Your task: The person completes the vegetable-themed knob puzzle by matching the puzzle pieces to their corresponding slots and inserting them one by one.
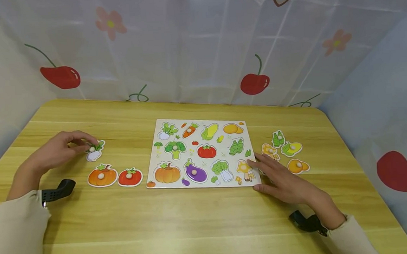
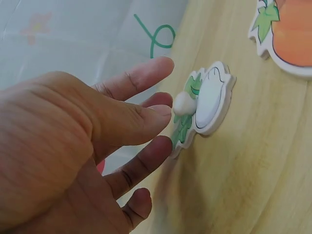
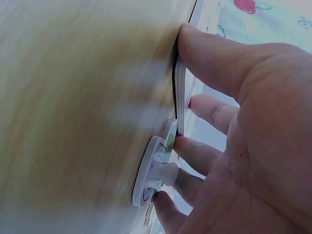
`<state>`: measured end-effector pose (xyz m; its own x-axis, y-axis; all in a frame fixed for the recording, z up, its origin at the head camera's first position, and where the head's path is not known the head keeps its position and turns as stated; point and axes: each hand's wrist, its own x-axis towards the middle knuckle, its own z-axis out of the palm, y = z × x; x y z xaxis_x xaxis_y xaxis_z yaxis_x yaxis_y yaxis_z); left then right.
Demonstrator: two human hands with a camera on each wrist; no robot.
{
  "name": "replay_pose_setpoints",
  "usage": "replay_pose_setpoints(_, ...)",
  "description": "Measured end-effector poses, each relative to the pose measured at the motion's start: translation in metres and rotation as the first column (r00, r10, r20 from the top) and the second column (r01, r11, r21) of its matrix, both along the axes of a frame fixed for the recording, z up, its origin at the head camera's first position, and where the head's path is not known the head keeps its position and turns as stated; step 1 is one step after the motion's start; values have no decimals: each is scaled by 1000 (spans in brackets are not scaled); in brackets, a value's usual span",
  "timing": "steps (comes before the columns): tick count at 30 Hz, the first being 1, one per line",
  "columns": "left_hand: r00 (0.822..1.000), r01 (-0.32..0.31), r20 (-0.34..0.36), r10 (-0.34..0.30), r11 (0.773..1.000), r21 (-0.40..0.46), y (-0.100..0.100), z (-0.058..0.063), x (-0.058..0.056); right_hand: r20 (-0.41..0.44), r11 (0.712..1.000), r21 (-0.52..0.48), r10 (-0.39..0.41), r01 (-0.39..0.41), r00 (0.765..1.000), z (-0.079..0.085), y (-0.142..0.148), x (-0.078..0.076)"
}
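At the left, my left hand (image 1: pixel 59 151) reaches to a turnip puzzle piece (image 1: pixel 94 152) with a small round knob. In the left wrist view the thumb and fingers spread loosely right beside that knob (image 2: pixel 185 103), without closing round it. My right hand (image 1: pixel 283 178) rests at the right edge of the vegetable puzzle board (image 1: pixel 203 185), its thumb at the near corner and a fingertip by the printed mushroom. A white and green knobbed piece (image 3: pixel 151 170) lies under the right fingers, mostly hidden in the head view. Carrot (image 1: pixel 189 130), broccoli (image 1: pixel 175 148) and eggplant (image 1: pixel 195 174) pieces sit in the board.
Pumpkin (image 1: pixel 102 176) and tomato (image 1: pixel 130 177) pieces lie between the left hand and the board. Right of the board are mushroom (image 1: pixel 269 151), leafy green (image 1: pixel 278 138), corn (image 1: pixel 291 148) and orange round (image 1: pixel 298 166) pieces. A patterned curtain (image 1: pixel 184 46) hangs behind the wooden table (image 1: pixel 161 230).
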<state>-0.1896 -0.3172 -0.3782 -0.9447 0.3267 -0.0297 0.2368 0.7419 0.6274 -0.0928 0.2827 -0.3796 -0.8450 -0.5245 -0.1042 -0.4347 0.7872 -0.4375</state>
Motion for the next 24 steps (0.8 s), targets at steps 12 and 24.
replay_pose_setpoints(12,999,26,-39,-25,999,29,-4,-5,3,0,1000,6,-4,4,1000,0,-1,0)
replay_pose_setpoints(24,1000,-14,16,15,1000,-11,-1,-4,6,-32,1000,3,15,-15,999,4,1,3)
